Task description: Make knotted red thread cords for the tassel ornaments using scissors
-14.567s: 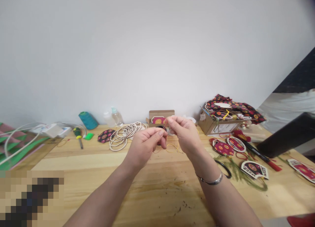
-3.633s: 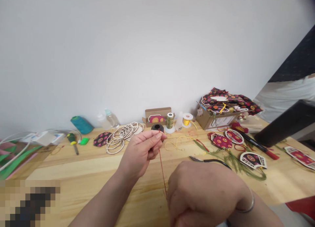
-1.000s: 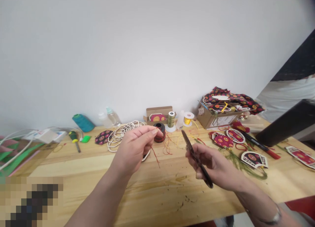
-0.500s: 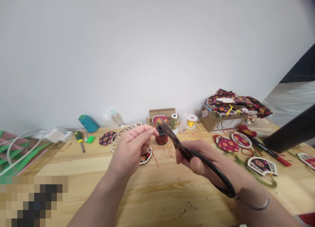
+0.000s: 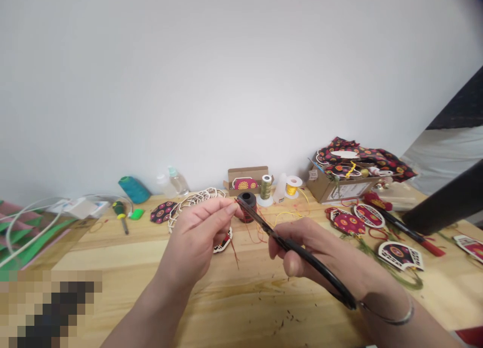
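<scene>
My left hand (image 5: 196, 239) is raised over the wooden table (image 5: 234, 302) and pinches a thin red thread (image 5: 234, 247) between thumb and fingertips; the thread's end dangles below. My right hand (image 5: 317, 255) grips black scissors (image 5: 294, 247), whose blades point up and left with the tips beside my left fingertips. A small fan-shaped ornament (image 5: 223, 241) lies on the table under my left hand. Just behind the scissor tips stands a black and red thread spool (image 5: 247, 205).
Wooden frame cut-outs (image 5: 188, 207), a teal spool (image 5: 134, 188), a screwdriver (image 5: 121, 214) and bottles (image 5: 177, 179) lie at the back left. An olive spool (image 5: 266, 187), a yellow spool (image 5: 291, 187), a fabric-filled box (image 5: 347, 179) and finished ornaments (image 5: 400, 255) sit to the right.
My right hand picked up the scissors and brought them up to my left fingertips; within the last half second the blades have closed at the thread.
</scene>
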Demonstrator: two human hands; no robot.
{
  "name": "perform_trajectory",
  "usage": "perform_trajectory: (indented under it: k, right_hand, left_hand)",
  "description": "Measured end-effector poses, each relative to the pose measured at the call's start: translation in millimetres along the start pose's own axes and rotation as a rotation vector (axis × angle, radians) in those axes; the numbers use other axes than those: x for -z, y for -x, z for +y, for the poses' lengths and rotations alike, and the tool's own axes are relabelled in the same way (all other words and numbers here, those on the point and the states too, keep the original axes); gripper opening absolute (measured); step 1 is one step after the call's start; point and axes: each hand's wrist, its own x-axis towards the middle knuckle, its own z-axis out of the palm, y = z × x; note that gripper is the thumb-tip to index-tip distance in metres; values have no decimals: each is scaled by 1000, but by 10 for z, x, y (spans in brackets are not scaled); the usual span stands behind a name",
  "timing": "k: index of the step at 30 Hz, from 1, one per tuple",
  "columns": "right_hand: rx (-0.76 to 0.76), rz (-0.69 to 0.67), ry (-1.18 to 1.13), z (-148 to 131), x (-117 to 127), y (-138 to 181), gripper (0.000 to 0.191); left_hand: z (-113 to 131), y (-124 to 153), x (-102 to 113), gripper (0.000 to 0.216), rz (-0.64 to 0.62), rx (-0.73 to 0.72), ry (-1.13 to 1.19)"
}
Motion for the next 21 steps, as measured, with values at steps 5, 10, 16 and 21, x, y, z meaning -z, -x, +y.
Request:
perform_trajectory:
  k: [5,10,16,21]
  right_hand:
    - [0,-14,-41,37,2,-29,48]
    - [-13,-50,-123,88,-10,-61,37]
    - [-18,-50,-227,103,-6,-100,28]
    - [-1,-54,-175,128,29,-119,31]
  left_hand:
    - [-48,4,7,25,-40,28,14]
    - [-58,-3,18,25,-46,35,26]
    - [-83,6,58,23,-52,7,-20]
    - [-70,-24,82,17,-76,-178,-164]
